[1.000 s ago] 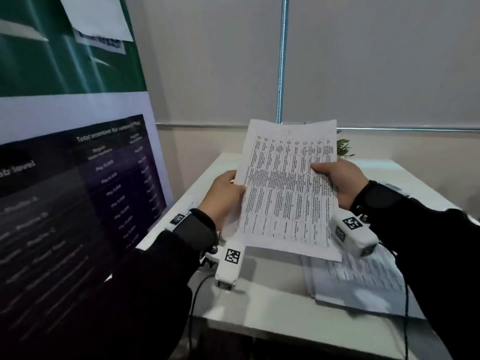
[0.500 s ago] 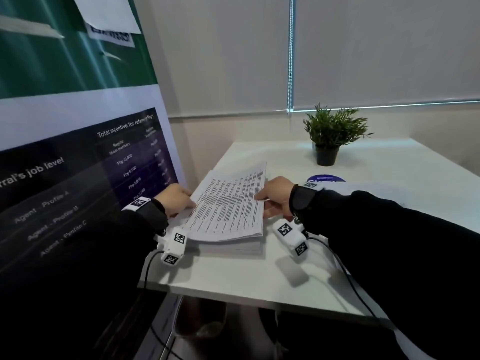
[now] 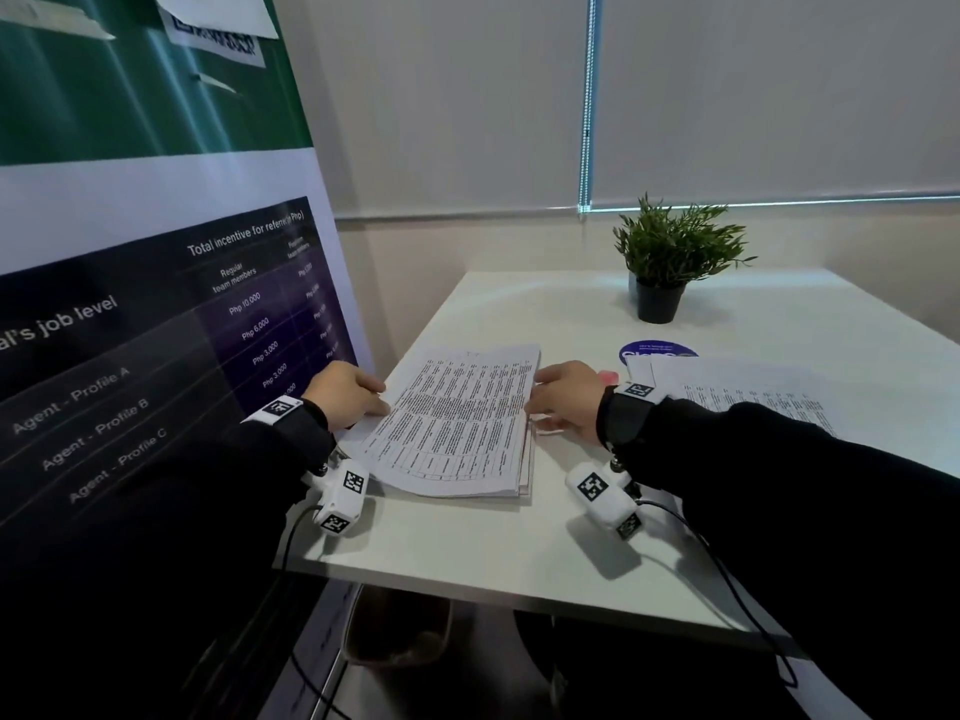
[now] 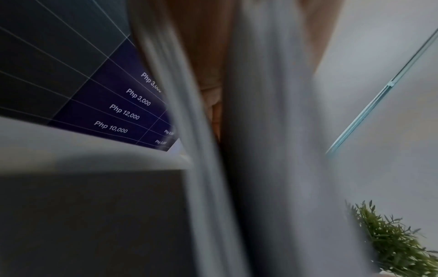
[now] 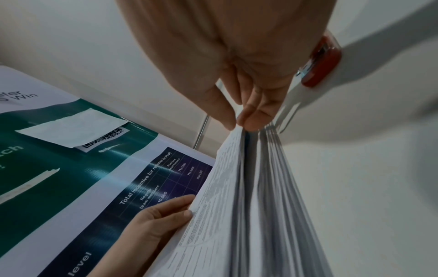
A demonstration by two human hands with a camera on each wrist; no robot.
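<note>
A: So, where's the printed paper stack [image 3: 457,423]?
B: Flat on the white table [image 3: 467,537]. The left hand [image 3: 345,394] and right hand [image 3: 566,400] each pinch a side edge. It's probably light, floppy and slippery, so hold both edges.

- Dim, cool daylight is admitted along the bright gap between the pale grey roller blinds [image 3: 779,96].
- Soft shadows are cast onto the white table top [image 3: 493,553].
- The left wrist view is smeared by blur; the stack of white printed sheets [image 4: 272,150] is reduced to grey streaks.
- Straight lines are bowed at the head view's edges.
</note>
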